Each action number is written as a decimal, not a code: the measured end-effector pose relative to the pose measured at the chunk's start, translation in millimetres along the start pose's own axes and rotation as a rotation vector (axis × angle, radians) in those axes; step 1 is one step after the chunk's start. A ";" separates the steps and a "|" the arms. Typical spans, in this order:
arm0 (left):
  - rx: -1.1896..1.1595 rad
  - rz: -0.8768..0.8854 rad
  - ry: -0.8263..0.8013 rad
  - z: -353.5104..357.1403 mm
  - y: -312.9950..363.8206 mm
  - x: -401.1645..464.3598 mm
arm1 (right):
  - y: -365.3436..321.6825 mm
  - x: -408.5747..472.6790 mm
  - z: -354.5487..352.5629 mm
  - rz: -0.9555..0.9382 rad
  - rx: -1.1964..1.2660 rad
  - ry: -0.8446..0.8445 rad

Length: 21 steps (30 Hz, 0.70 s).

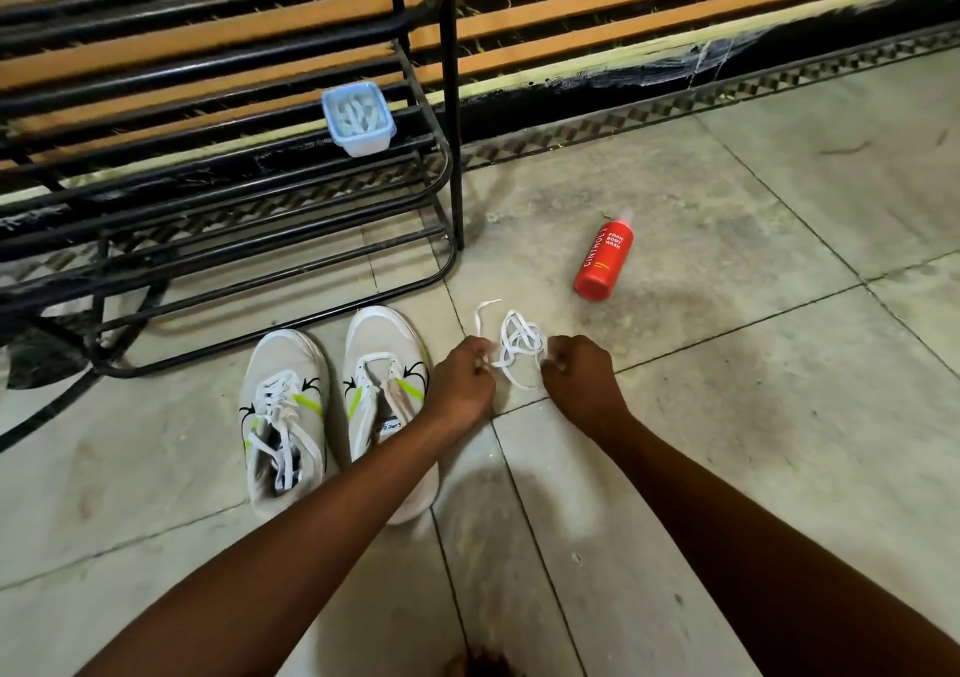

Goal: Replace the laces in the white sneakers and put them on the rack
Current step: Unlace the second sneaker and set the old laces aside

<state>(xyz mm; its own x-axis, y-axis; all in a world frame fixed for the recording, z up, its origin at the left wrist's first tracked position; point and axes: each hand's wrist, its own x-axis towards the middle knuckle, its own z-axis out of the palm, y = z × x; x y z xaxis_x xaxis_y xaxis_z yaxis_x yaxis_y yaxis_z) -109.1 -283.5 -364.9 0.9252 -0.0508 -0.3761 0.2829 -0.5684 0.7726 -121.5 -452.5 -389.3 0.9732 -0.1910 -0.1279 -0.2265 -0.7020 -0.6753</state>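
I see a loose white lace [514,346] bunched in loops on the tiled floor [727,416], stretched between both hands. My left hand [462,383] has its fingers curled and pinches the lace at its left side; my right hand [579,377] is curled the same way and pinches it at the right side. One free end of the lace trails away toward the far left of the bundle and lies on the tile.

Just left of my left hand stand the two white sneakers, side by side, toes pointing away from me. The right sneaker [384,364] has empty eyelets at the front, and my left forearm crosses over its heel. The left sneaker [283,411] has a white lace threaded loosely through it, the strands slack over the tongue. Both carry yellow-green stripes.

Beyond the sneakers stands the black metal rack [260,240], its lowest bars close to the toes. On one of its middle shelves, near the right end, sits a pale blue plastic container [357,118] with white contents I cannot make out.

To the right of the rack, farther away than the lace, a red bottle [605,261] lies on its side on the floor, well apart from my hands.
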 end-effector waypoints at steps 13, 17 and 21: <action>0.216 0.377 0.384 -78.5 -36.4 -66.7 | -60.2 -45.8 49.6 -0.159 0.299 0.061; 0.445 0.304 0.302 -94.4 -57.1 -69.8 | -74.7 -53.9 69.4 -0.310 0.264 -0.019; 0.449 0.157 0.194 -94.1 -55.9 -70.4 | -79.0 -58.2 79.5 -0.353 0.185 -0.079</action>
<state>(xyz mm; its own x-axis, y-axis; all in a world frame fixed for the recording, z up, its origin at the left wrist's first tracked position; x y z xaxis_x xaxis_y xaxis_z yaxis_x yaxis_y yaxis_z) -166.3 -170.9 -333.4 0.9897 -0.0352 -0.1386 0.0393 -0.8651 0.5001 -157.1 -331.4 -386.3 0.9916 0.0982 0.0842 0.1257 -0.5783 -0.8061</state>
